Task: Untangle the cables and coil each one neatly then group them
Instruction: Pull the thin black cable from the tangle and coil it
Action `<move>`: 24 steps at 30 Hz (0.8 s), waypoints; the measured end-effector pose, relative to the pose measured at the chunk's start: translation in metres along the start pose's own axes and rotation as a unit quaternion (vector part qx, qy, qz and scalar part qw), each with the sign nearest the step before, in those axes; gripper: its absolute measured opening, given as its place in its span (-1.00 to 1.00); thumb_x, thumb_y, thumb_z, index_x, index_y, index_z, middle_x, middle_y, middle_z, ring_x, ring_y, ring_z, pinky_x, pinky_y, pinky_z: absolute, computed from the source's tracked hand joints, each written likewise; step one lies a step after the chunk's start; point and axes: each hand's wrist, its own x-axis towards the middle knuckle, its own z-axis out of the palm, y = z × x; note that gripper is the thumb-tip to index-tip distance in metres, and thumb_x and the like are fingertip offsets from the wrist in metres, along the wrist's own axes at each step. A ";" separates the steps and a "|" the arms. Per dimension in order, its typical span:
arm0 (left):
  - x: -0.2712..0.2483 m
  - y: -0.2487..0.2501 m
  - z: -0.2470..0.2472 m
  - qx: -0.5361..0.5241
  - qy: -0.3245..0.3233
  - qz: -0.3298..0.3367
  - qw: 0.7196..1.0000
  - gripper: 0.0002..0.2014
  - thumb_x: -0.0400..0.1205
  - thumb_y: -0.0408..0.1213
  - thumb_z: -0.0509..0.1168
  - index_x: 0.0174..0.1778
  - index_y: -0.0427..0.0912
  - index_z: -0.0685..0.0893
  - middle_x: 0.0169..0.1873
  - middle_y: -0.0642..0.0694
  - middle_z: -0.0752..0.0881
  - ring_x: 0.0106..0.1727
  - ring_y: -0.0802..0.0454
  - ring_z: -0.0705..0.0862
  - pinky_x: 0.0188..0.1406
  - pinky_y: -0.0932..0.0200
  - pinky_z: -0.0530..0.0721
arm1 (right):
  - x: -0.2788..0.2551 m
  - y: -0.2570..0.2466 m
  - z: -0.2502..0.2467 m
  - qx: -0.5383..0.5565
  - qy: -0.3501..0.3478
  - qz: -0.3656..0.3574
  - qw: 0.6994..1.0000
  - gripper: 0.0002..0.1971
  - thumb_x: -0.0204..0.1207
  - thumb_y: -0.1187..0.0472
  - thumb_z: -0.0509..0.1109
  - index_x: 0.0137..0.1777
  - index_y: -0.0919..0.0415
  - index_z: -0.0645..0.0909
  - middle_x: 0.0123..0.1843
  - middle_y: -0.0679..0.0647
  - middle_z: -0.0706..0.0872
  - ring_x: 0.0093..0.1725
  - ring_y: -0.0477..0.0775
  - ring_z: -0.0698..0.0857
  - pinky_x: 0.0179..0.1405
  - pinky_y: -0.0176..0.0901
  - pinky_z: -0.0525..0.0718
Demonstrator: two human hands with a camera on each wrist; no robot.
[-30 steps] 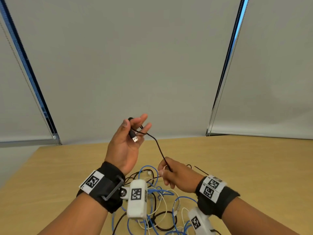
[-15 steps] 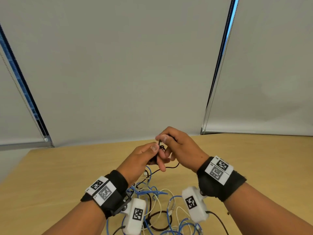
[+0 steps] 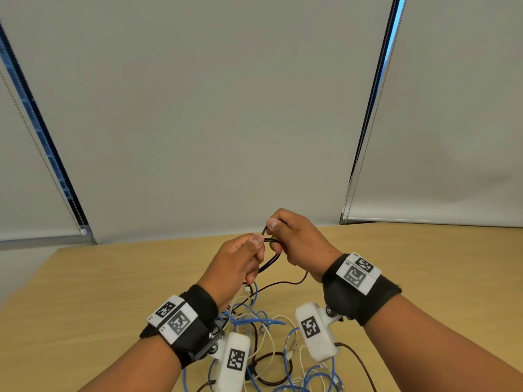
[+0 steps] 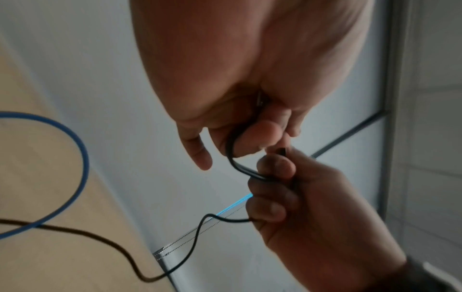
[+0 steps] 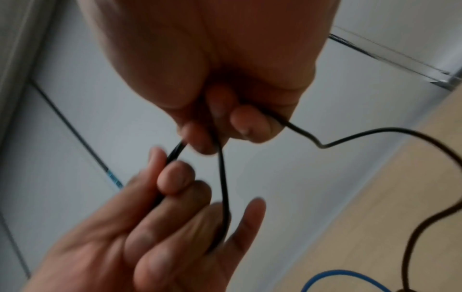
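Head view: two hands meet above the wooden table [image 3: 85,292]; left hand [image 3: 236,265] and right hand [image 3: 301,244] both pinch one black cable [image 3: 271,260], its loop between them. Blue, white and black cables tangle below [image 3: 266,335].

Left wrist view: fingers curl round the doubled strand.

Right wrist view: likewise; the tail trails toward the table.

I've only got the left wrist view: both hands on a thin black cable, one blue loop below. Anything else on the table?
Observer: Yes; head view shows a tangled pile of blue, white and black cables on the wooden table.
Reviewer: Is the held cable free of it?
Observer: No; the thin black cable runs from the right hand into that pile.
Reviewer: Left hand's grip?
Observer: Right wrist view: the left hand pins one strand under its thumb.
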 end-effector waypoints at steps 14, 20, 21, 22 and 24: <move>0.016 0.044 -0.004 -0.329 0.031 0.054 0.942 -0.69 0.78 0.01 0.11 -0.21 -0.06 0.52 0.01 -0.23 0.87 0.38 -0.31 0.73 0.24 -0.12 0.49 | -0.026 0.078 0.012 -0.200 -0.154 0.114 0.961 -0.90 0.75 0.13 0.22 0.20 0.02 0.49 -0.18 0.04 0.81 -0.20 0.04 0.79 0.11 0.17 0.78; 0.038 0.026 -0.016 -0.008 0.156 0.073 0.985 -0.75 0.85 -0.21 0.11 -0.15 -0.09 0.50 0.35 0.07 0.76 0.42 0.08 0.67 0.49 0.04 0.43 | -0.044 0.048 0.021 -0.262 -0.239 0.035 0.935 -0.86 0.77 0.12 0.17 0.26 -0.03 0.48 -0.29 -0.08 0.70 -0.22 0.06 0.77 -0.06 0.06 0.72; 0.039 0.019 -0.018 0.074 0.153 0.061 0.984 -0.76 0.85 -0.22 0.09 -0.13 -0.10 0.51 0.32 0.10 0.76 0.39 0.21 0.66 0.49 0.08 0.45 | -0.044 0.038 0.019 -0.266 -0.230 0.009 0.936 -0.86 0.77 0.09 0.18 0.25 -0.04 0.51 -0.30 -0.10 0.71 -0.21 0.02 0.78 -0.08 0.02 0.72; 0.040 0.012 -0.020 0.129 0.139 0.047 0.981 -0.77 0.85 -0.23 0.08 -0.10 -0.09 0.52 0.26 0.10 0.79 0.32 0.30 0.66 0.46 0.13 0.48 | -0.043 0.029 0.015 -0.254 -0.214 -0.015 0.943 -0.86 0.77 0.08 0.19 0.22 -0.03 0.55 -0.32 -0.11 0.71 -0.23 -0.06 0.78 -0.10 -0.05 0.72; 0.036 0.000 -0.021 0.193 0.098 0.021 0.976 -0.77 0.86 -0.21 0.07 -0.11 -0.03 0.51 0.05 0.10 0.85 0.13 0.24 0.71 0.26 0.14 0.54 | -0.037 0.012 0.003 -0.197 -0.169 -0.043 0.965 -0.82 0.76 0.07 0.22 0.08 0.05 0.65 -0.38 -0.11 0.72 -0.30 -0.19 0.77 -0.21 -0.32 0.65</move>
